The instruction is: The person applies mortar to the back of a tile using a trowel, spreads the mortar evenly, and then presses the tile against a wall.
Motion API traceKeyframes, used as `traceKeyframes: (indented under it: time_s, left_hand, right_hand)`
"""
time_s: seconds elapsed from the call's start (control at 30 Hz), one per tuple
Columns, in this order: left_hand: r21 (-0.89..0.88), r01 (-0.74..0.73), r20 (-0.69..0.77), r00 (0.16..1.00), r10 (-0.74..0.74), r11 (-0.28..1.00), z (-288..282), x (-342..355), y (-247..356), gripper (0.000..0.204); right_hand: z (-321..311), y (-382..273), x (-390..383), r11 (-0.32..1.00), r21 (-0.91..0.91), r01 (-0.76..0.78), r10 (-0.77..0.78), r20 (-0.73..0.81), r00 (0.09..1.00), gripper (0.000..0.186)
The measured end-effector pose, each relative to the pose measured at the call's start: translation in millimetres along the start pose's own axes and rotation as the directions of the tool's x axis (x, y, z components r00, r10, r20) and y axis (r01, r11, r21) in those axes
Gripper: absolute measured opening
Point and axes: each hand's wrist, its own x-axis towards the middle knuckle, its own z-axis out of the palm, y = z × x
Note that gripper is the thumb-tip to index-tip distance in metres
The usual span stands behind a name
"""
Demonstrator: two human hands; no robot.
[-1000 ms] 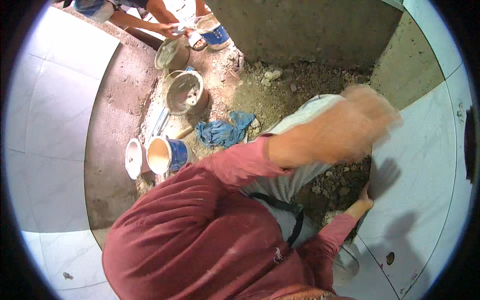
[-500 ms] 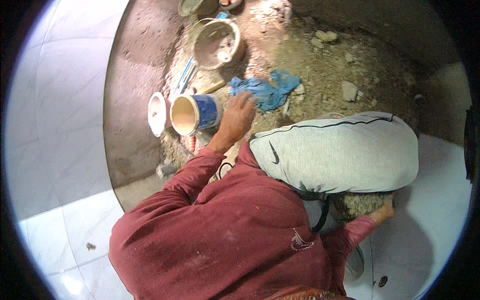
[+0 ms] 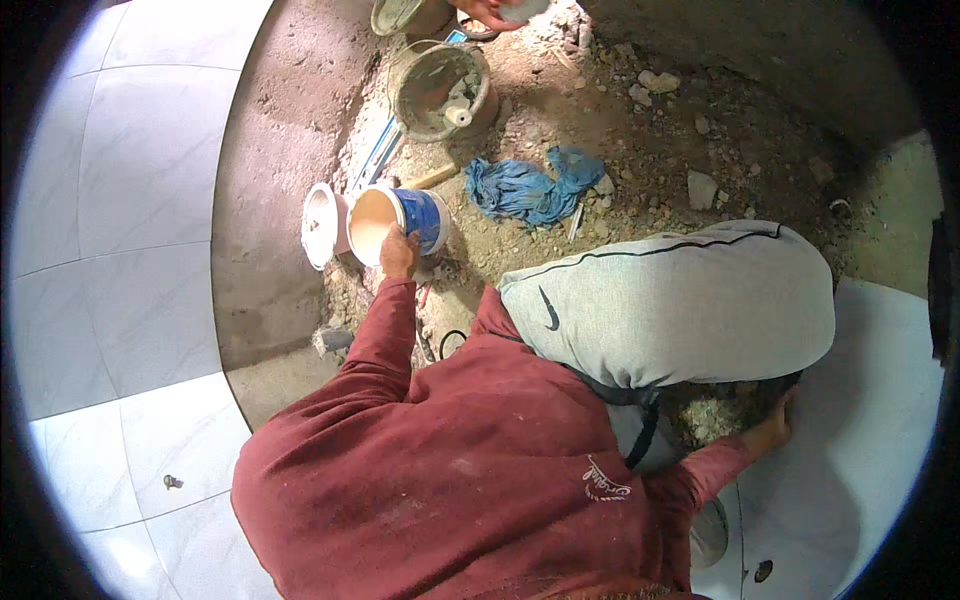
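Note:
My left hand [image 3: 400, 253] is closed on the near rim of a blue and white plastic bucket [image 3: 424, 221]. The bucket lies tipped, its pale tan inside facing left. Against its mouth side stands a shallow whitish round tub or lid [image 3: 319, 226]. Down at the lower right, my right hand [image 3: 774, 424] rests at the edge of the pale floor tile [image 3: 830, 440], beside my bent knee and a rough lump of mortar or rubble [image 3: 708, 414]. The fingers of that hand are mostly hidden.
Beyond the bucket lie a crumpled blue plastic bag [image 3: 530, 188], a blue-edged level [image 3: 376, 150] and a mortar-stained bucket [image 3: 443, 92] holding a tool. Another person's hand [image 3: 487, 14] shows at the top. Stones [image 3: 702, 190] litter the dirt on the right.
My left hand has moved left and down from near the blue bag onto the bucket's rim. Another person's hand has come in at the top. My right hand has barely shifted.

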Motion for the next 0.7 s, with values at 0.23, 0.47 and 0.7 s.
traceKeyframes:
  time_s: [0.23,0.47,0.7]
  left_hand:
    - [0.194,0.022,-0.057,0.998,-0.011,0.981,-6.0,10.9,39.9,0.040]
    - [-0.058,-0.362,-0.089,0.930,0.356,0.930,8.5,75.1,105.9,0.011]
    - [0.211,-0.287,0.479,0.863,0.157,0.934,150.6,157.8,83.5,0.036]
  right_hand:
    - [0.0,-8.2,11.2,0.977,-0.146,0.153,-0.129,0.163,0.978,0.048]
    - [-4.8,-14.1,12.1,0.894,0.449,-0.016,0.160,-0.286,0.945,0.046]
    - [16.7,-50.6,-30.6,0.754,0.642,0.141,0.086,-0.308,0.947,0.043]
